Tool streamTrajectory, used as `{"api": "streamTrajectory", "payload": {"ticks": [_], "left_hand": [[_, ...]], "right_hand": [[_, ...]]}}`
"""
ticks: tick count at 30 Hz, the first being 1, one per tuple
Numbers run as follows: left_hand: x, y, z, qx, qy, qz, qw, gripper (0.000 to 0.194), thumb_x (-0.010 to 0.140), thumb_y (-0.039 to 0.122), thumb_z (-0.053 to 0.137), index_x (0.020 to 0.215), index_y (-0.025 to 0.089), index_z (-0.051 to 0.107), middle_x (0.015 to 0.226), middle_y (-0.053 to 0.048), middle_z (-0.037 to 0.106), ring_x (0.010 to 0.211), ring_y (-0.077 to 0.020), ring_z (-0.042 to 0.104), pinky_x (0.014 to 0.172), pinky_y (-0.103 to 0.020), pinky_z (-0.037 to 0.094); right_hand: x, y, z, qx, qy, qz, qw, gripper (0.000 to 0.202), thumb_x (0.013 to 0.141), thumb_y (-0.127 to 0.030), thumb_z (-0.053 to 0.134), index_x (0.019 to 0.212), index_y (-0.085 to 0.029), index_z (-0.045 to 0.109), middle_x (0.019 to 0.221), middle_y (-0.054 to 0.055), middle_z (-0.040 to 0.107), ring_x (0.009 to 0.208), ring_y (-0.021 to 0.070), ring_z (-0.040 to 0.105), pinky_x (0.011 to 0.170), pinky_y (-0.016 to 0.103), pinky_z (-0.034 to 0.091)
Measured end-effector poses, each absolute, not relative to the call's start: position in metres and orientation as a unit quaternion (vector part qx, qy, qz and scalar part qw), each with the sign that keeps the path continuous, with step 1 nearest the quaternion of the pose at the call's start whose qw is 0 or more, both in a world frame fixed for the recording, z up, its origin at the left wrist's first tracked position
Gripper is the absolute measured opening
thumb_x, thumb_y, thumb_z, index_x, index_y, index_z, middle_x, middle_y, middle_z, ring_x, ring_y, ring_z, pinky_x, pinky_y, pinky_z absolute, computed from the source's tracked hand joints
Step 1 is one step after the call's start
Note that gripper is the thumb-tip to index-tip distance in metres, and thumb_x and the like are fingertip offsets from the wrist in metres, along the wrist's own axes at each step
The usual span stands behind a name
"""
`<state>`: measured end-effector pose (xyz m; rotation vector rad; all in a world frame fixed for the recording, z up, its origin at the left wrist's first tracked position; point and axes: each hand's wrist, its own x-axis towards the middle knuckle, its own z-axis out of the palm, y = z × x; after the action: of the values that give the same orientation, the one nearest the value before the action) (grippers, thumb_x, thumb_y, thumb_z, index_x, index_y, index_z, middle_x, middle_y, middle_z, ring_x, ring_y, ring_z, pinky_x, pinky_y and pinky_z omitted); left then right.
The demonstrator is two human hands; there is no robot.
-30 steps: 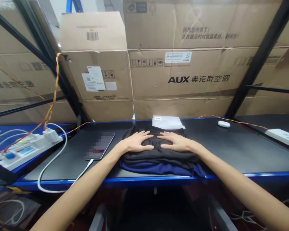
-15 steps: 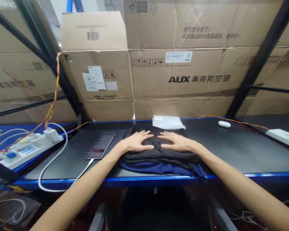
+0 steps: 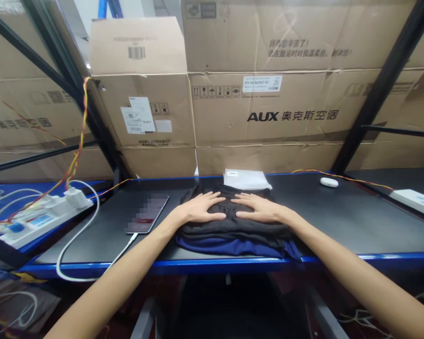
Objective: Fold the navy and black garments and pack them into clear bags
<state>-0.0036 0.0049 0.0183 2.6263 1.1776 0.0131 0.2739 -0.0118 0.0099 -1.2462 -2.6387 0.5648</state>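
Folded black clothing (image 3: 233, 228) lies in a pile at the middle of the dark tabletop, with a dark blue garment (image 3: 229, 246) underneath it near the front edge. Flat on top of the black cloth rests my left hand (image 3: 204, 207), its fingers stretched out. My right hand (image 3: 257, 207) lies palm down on the same cloth, fingers spread toward the left hand, a small gap between the two. Neither hand grips anything. Just behind the pile is a flat whitish packet (image 3: 246, 179) with a small label.
A phone (image 3: 149, 214) on a white charging cable lies left of the pile. Farther left is a crowded power strip (image 3: 45, 214). A small white case (image 3: 329, 182) and another white strip (image 3: 419, 203) are on the right. Cardboard (image 3: 268, 132) walls the back.
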Motion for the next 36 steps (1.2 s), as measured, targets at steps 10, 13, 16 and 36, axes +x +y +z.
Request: {"api": "streamTrajectory", "payload": {"ticks": [10,13,16,36], "left_hand": [[-0.0048,0.0071,0.0157,0.905,0.404,0.008,0.131,0.086,0.085,0.080,0.041,0.155,0.031,0.030,0.164,-0.005,0.017,0.151,-0.0335,0.014,0.122,-0.053,0.013],[-0.0047,0.0072,0.0154,0.907,0.402,0.010,0.128,0.086,0.085,0.080,0.041,0.155,0.031,0.030,0.164,-0.005,0.018,0.151,-0.0332,0.014,0.122,-0.054,0.014],[-0.0044,0.0067,0.0158,0.907,0.401,0.010,0.128,0.086,0.085,0.080,0.042,0.155,0.031,0.031,0.164,-0.006,0.018,0.151,-0.0335,0.015,0.122,-0.054,0.014],[-0.0080,0.0116,0.0103,0.911,0.391,0.021,0.128,0.082,0.086,0.078,0.043,0.154,0.033,0.032,0.164,-0.004,0.019,0.152,-0.0321,0.014,0.123,-0.051,0.013]], "right_hand": [[0.2737,-0.0111,0.0093,-0.414,-0.885,0.193,0.094,0.078,0.088,-0.075,0.046,0.150,-0.028,0.042,0.161,0.005,0.031,0.149,0.0329,0.021,0.123,0.051,0.016],[0.2741,-0.0102,0.0083,-0.414,-0.886,0.187,0.087,0.079,0.088,-0.075,0.044,0.151,-0.027,0.041,0.161,0.005,0.030,0.150,0.0316,0.020,0.123,0.050,0.016],[0.2746,-0.0089,0.0066,-0.412,-0.887,0.188,0.092,0.078,0.088,-0.075,0.045,0.150,-0.028,0.042,0.161,0.005,0.030,0.150,0.0313,0.021,0.123,0.051,0.016],[0.2733,-0.0134,0.0116,-0.417,-0.884,0.192,0.084,0.079,0.088,-0.075,0.044,0.151,-0.027,0.041,0.161,0.005,0.029,0.150,0.0305,0.019,0.123,0.050,0.015]]}}
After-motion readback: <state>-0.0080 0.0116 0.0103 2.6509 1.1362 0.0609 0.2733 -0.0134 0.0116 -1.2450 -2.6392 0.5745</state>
